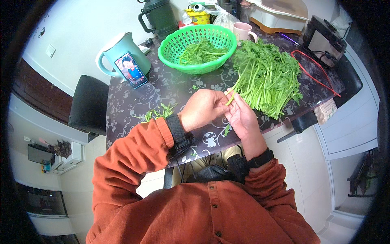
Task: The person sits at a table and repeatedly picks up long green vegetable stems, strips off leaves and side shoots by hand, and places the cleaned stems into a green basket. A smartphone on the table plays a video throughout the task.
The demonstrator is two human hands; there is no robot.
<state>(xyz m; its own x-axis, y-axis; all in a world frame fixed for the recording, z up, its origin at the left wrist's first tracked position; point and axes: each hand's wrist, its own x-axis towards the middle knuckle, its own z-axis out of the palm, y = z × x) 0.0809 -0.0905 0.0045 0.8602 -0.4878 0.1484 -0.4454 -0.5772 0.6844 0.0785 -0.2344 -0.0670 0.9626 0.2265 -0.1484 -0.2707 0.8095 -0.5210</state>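
Note:
Before me a large pile of leafy greens (265, 76) with thin pale stalks lies on the dark floral tabletop (164, 91). My right hand (242, 117), palm turned up, holds a green stalk (230, 100) between thumb and fingers. The fingertips of my left hand (202, 108) pinch at the lower end of that stalk, partly hidden by the hand itself. Beyond my hands stands a green plastic colander (198, 68) with some greens (202, 53) inside. A small heap of leaf scraps (158, 113) lies beside my left wrist.
At the left, a phone (131, 70) leans on a light-blue kettle (138, 55). A pink mug (242, 31) is behind the greens. Along the back are a dark green jug (160, 18) and a yellow tub (198, 17). A red cord (317, 64) lies at the right, near a black box-shaped appliance (324, 39).

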